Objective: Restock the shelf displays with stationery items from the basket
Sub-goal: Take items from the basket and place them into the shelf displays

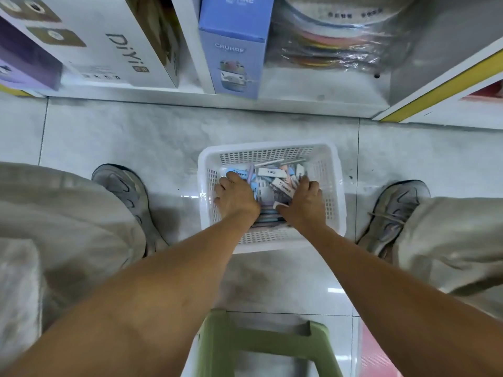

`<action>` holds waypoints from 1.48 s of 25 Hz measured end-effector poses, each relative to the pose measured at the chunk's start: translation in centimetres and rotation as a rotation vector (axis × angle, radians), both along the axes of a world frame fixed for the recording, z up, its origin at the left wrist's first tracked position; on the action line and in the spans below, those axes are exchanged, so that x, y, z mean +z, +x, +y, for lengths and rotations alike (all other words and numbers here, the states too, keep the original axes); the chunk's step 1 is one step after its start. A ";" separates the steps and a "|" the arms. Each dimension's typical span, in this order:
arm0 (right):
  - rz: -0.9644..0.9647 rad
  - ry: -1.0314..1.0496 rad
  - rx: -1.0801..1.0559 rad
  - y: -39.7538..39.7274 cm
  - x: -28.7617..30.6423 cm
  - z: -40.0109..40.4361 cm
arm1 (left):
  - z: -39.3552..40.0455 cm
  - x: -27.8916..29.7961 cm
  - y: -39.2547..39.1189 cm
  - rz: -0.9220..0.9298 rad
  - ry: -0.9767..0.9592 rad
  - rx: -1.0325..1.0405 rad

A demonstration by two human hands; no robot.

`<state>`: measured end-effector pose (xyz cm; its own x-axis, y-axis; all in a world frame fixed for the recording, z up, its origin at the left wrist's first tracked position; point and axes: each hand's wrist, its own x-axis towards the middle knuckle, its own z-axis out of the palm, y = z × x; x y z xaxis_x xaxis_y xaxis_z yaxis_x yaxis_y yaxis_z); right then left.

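Grey tiled floor (136, 137), low white shelf (299, 102) along its far edge. White mesh basket (337, 170) sits on the tiles between two grey shoes (128, 191). Both hands are down inside it, among mixed pastel stationery (268, 176). Left hand (235, 198): fingers curled into the pile; what they hold, cannot tell. Right hand (303, 202): fingers and thumb curled round a small bundle of flat packets (283, 186). Loose pens lie beyond and between the hands. Green stool (215, 341) below the forearms. Blue box (235, 47) and white box (109, 42) on the shelf, well beyond.
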<state>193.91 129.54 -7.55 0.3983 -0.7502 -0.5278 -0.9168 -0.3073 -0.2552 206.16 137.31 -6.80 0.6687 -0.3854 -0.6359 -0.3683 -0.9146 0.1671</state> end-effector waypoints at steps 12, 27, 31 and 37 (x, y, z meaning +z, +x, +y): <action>0.041 0.024 -0.194 3.6 -1.1 -1.7 | 0.1 -1.0 -0.1 0.034 -0.101 -0.004; 0.108 0.105 0.142 0.7 0.4 -2.8 | -1.0 0.9 0.8 0.338 -0.196 0.129; 0.250 0.232 0.256 1.1 0.7 -2.5 | -0.5 0.8 -0.1 0.388 -0.181 0.099; 0.057 0.135 0.204 0.2 0.2 -1.5 | 0.9 0.6 0.9 0.360 -0.143 -0.228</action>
